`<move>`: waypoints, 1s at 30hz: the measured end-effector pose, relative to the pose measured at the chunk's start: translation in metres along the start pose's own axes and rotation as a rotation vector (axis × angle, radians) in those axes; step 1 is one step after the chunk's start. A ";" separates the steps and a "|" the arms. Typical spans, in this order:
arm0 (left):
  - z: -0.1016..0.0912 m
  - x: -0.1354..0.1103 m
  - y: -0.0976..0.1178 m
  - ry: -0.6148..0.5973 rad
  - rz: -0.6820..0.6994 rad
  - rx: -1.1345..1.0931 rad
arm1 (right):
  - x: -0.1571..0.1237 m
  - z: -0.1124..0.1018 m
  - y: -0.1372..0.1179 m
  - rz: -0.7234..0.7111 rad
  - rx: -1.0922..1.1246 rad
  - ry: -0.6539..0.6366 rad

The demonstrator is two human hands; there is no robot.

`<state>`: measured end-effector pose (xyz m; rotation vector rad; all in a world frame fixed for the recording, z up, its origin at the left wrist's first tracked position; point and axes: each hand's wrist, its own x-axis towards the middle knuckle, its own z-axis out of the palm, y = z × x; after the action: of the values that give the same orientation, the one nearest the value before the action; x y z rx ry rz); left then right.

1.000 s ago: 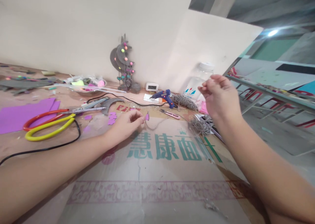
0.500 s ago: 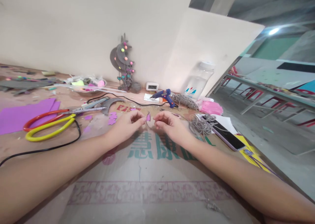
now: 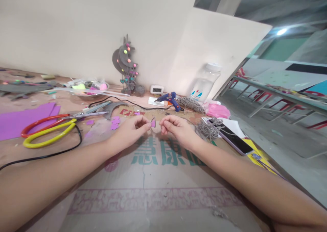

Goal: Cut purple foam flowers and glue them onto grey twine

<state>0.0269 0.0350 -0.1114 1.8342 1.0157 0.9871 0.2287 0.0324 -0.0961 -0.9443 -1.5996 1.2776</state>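
My left hand (image 3: 135,129) pinches a small purple piece with a grey edge (image 3: 153,123) between thumb and fingertips, held above the printed cardboard (image 3: 153,177). Just to its right, my right hand (image 3: 177,129) has its thumb and fingertips pressed together. Whatever lies in that pinch is too small to make out. A narrow gap separates the two hands. Small purple foam cutouts (image 3: 115,122) lie left of my left hand. Beyond my right hand sits a tangle of grey cord (image 3: 209,129).
At left are scissors with red and yellow handles (image 3: 49,136) and purple sheets (image 3: 25,121). Behind my hands lie a blue glue gun (image 3: 170,100), a small digital clock (image 3: 156,89) and a grey hanging ornament (image 3: 126,62). A clear bottle (image 3: 205,82) and a phone (image 3: 235,138) are at right.
The right fingers have closed more tightly together. The purple piece has turned slightly in my left fingers. The whole view has shifted a little.
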 end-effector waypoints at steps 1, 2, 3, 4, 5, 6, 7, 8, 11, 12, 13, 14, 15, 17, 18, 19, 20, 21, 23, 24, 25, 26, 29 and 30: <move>0.000 0.000 0.001 -0.008 0.002 -0.010 | 0.001 -0.001 0.000 -0.010 -0.014 0.033; 0.000 -0.001 0.002 -0.014 0.000 -0.019 | 0.002 -0.002 0.000 -0.017 -0.035 0.070; 0.000 -0.001 0.003 -0.020 -0.007 -0.025 | 0.003 -0.003 0.001 -0.019 -0.063 0.101; 0.000 -0.002 0.004 -0.027 -0.017 -0.027 | 0.003 -0.004 0.002 -0.014 -0.099 0.119; 0.000 -0.002 0.006 -0.035 -0.028 -0.021 | 0.003 -0.005 0.002 -0.003 -0.141 0.121; 0.000 -0.002 0.007 -0.042 -0.035 -0.010 | 0.002 -0.005 0.003 0.009 -0.179 0.113; 0.000 -0.002 0.007 -0.045 -0.037 0.005 | 0.001 -0.005 0.003 0.021 -0.212 0.098; 0.000 -0.002 0.008 -0.044 -0.036 0.023 | 0.000 -0.004 0.004 0.028 -0.240 0.084; 0.000 -0.002 0.007 -0.025 -0.026 0.070 | -0.003 0.000 0.003 0.041 -0.264 0.055; 0.000 -0.002 0.007 -0.018 -0.024 0.079 | -0.003 0.002 0.002 0.045 -0.253 0.045; 0.001 -0.002 0.007 -0.013 -0.021 0.086 | -0.003 0.003 0.002 0.045 -0.239 0.033; 0.001 -0.002 0.007 -0.006 -0.017 0.092 | -0.003 0.005 0.002 0.042 -0.225 0.020; 0.001 -0.003 0.007 0.000 -0.013 0.099 | -0.003 0.006 0.002 0.037 -0.217 0.008; 0.001 -0.003 0.008 0.010 -0.002 0.123 | -0.003 0.007 0.003 0.029 -0.217 -0.011; 0.002 -0.004 0.009 0.013 0.004 0.137 | -0.003 0.007 0.004 0.029 -0.216 -0.016; 0.002 -0.005 0.010 0.013 0.010 0.152 | -0.003 0.007 0.005 0.035 -0.210 -0.014; 0.002 -0.005 0.010 0.007 0.015 0.166 | -0.003 0.007 0.006 0.043 -0.203 -0.007; 0.002 -0.005 0.011 0.000 0.016 0.176 | -0.003 0.006 0.006 0.052 -0.194 0.003; 0.002 -0.006 0.013 -0.008 0.015 0.191 | -0.003 0.006 0.008 0.067 -0.180 0.025; 0.002 -0.006 0.014 -0.009 0.014 0.195 | -0.003 0.005 0.008 0.073 -0.177 0.032; 0.002 -0.006 0.014 -0.011 0.010 0.197 | -0.003 0.005 0.008 0.076 -0.177 0.035; 0.002 -0.006 0.015 -0.013 0.008 0.198 | -0.003 0.005 0.008 0.078 -0.179 0.035; 0.002 -0.006 0.016 -0.026 0.005 0.196 | -0.003 0.005 0.008 0.079 -0.178 0.028; 0.002 -0.006 0.016 -0.028 0.005 0.197 | -0.004 0.006 0.008 0.078 -0.174 0.025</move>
<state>0.0305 0.0233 -0.0995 2.0050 1.1251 0.8884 0.2250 0.0288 -0.1047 -1.1354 -1.6898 1.1876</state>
